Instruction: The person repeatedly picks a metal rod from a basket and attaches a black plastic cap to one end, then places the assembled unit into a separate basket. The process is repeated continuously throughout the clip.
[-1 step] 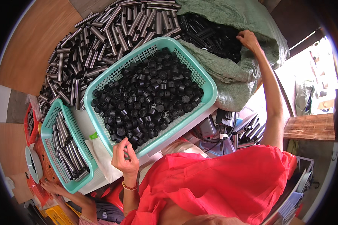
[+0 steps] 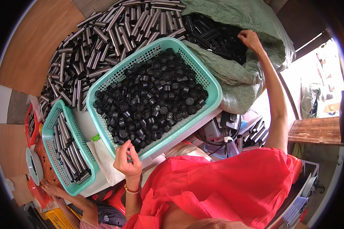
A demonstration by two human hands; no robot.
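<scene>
At the near rim of a teal basket [image 2: 217,93], a worker's left hand [image 2: 127,162] pinches what looks like a small black piece [image 2: 128,150], beside heaped black caps [image 2: 153,99]. Beyond, the right hand [image 2: 250,39], fingers curled, its grip impossible to tell, is the nearer to slender black parts [image 2: 208,34] lying just leftward, long axes askew, inside a green sack [image 2: 233,11].
</scene>
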